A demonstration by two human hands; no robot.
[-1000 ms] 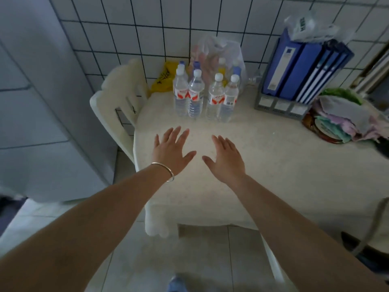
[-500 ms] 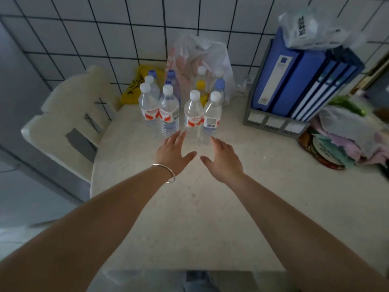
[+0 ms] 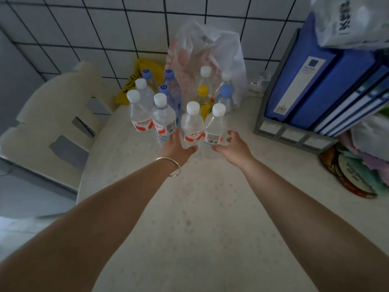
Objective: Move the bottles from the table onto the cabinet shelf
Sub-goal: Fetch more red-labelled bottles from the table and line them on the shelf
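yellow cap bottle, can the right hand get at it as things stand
Probably not directly. The yellow-capped bottle stands behind the two front white-capped bottles that both hands are on, the right hand low at their base. Reaching over the top might work.

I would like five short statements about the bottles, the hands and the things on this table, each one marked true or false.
1. The left hand grips a white-capped bottle. True.
2. The right hand rests flat on the table, away from any bottle. False: it closes around the barcode-label bottle.
3. One bottle has a yellow cap. True.
4. The blue binders lie flat in a pile. False: they stand in a grey file rack.
5. A bracelet is on the right wrist. False: it is on the left wrist.
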